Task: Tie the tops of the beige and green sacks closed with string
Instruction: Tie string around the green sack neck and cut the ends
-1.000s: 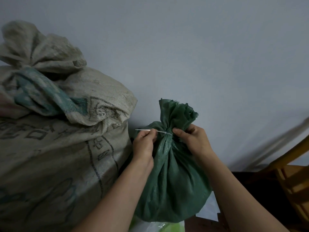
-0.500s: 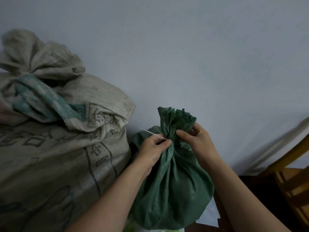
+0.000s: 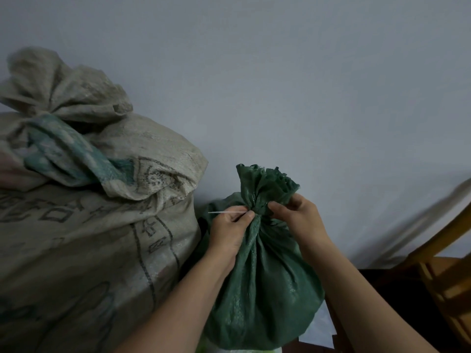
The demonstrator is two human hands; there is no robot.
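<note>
We see the green sack (image 3: 262,289) standing upright: a woven bag, round and full below, its top gathered into a tight neck with a frayed ruffle flaring above. A thin pale string (image 3: 226,212) runs level from the neck out to the left; whether it goes around the neck we cannot tell. Our left hand (image 3: 229,230) pinches the string right at the neck, and our right hand (image 3: 298,215) pinches the neck from the other side. Just to the left sits the beige sack (image 3: 76,250), far bigger, woven, printed with dark characters and a teal band. Its top is bunched and flopped over.
</note>
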